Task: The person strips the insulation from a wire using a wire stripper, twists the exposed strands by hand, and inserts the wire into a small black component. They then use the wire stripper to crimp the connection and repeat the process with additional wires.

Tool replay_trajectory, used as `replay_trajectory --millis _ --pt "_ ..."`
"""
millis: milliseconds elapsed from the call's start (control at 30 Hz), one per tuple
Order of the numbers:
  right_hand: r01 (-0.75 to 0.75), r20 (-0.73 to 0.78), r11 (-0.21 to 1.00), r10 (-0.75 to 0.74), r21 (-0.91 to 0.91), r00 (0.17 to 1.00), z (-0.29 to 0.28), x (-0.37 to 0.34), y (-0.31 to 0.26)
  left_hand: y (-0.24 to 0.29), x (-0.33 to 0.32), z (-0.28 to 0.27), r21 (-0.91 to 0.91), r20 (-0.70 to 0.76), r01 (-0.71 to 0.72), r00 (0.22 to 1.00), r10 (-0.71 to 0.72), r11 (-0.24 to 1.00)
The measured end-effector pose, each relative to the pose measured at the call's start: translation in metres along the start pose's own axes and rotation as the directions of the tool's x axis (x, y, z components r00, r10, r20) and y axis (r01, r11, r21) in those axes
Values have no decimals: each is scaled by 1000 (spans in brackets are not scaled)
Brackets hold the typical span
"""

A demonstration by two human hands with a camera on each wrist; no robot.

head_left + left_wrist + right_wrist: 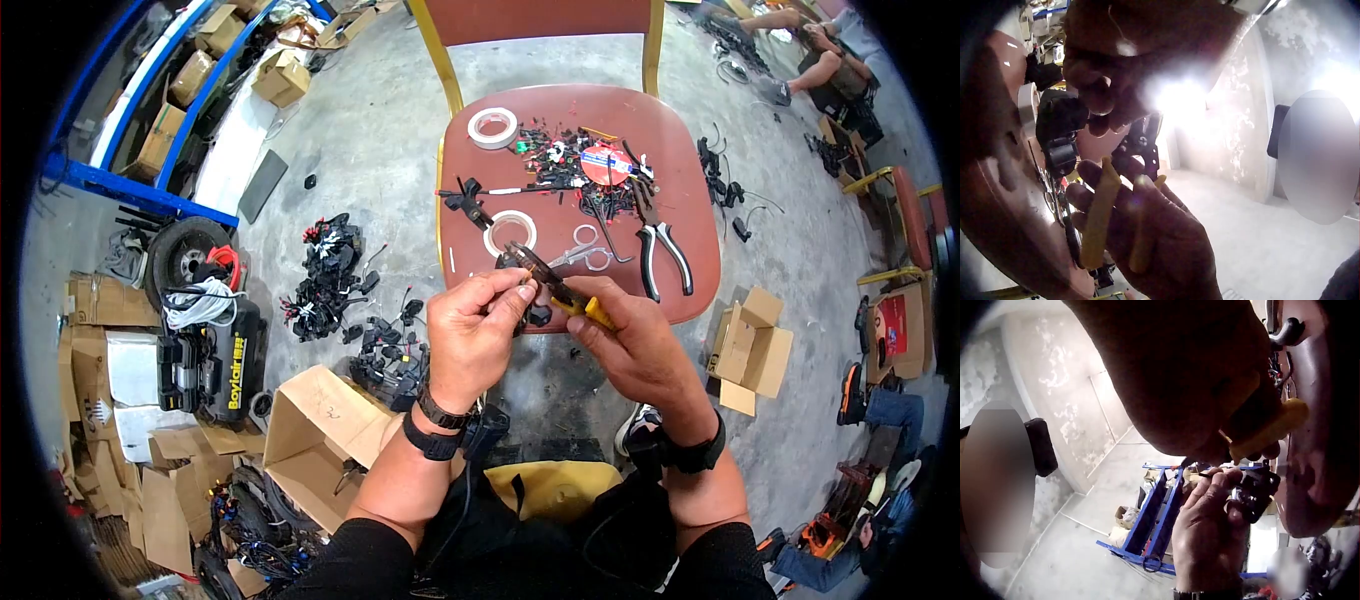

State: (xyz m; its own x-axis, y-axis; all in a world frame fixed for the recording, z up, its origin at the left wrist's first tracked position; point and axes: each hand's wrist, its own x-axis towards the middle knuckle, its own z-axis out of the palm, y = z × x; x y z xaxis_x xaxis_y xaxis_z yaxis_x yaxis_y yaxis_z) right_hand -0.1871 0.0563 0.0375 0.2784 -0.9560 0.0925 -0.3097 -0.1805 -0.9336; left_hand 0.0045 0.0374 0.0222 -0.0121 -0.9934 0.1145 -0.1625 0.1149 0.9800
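Observation:
In the head view, my left hand [468, 335] pinches a small black plastic part close to the jaws of a yellow-handled plier-like tool. That black part [1259, 495] shows beyond the fingertips in the right wrist view, and its block-like body [1060, 134] also appears in the left wrist view. My right hand [640, 345] grips the tool by its yellow handles [1100, 219], which stand spread in the palm. The dark metal tool head [1141, 144] has small holes and points at the left fingertips. What lies between its jaws is hidden by the fingers.
Under the hands is a red chair seat [560, 110] bearing tape rolls [493, 128], scissors [590, 255], black-and-white-handled pliers [665, 255] and a heap of cut bits. Open cardboard boxes [325, 440] and black cable piles [335, 260] lie on the floor.

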Motion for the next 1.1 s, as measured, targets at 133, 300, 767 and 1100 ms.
replay_trajectory --millis 133,300,767,1100 --pt "14 -1 1000 -14 14 1000 2 0 5 -1 1 -1 32 15 -18 1000 17 999" --pt "49 -37 999 -48 1 998 3 0 9 -1 1 2 42 32 -42 999 41 998" --pt "257 -98 896 -311 -361 946 6 6 11 -9 3 -2 75 51 -130 991 126 989" --pt "334 -129 732 -496 -594 859 10 12 23 -9 5 1 -27 -8 -90 996 89 996"
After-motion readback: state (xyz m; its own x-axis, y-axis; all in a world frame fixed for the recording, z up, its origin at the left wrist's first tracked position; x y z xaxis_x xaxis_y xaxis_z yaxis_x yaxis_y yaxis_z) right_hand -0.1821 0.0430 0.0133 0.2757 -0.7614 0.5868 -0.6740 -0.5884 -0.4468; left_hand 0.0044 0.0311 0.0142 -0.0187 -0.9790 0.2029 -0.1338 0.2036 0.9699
